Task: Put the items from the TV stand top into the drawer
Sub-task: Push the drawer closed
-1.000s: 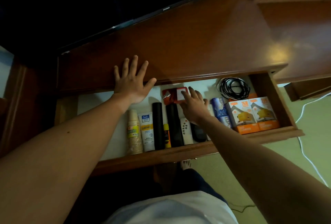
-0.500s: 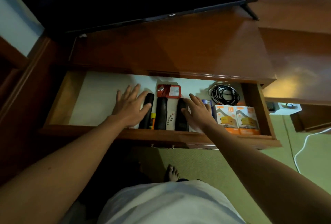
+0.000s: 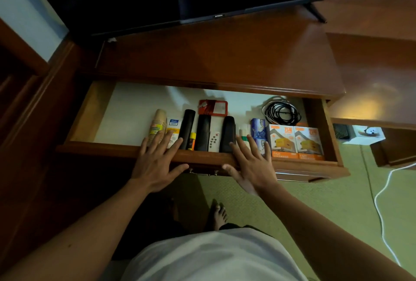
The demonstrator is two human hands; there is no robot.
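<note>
Along the front rail of the pulled-out brown wooden drawer (image 3: 202,157), left hand (image 3: 157,163) and right hand (image 3: 252,166) lie flat with fingers spread, gripping nothing, items stowed just beyond them, closing push running straight away.

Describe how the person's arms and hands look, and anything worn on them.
Both forearms are bare, with no sleeves in view. The left hand and right hand wear no gloves, and no rings, watch or bracelet show. A small dark mark sits on the left forearm.
</note>
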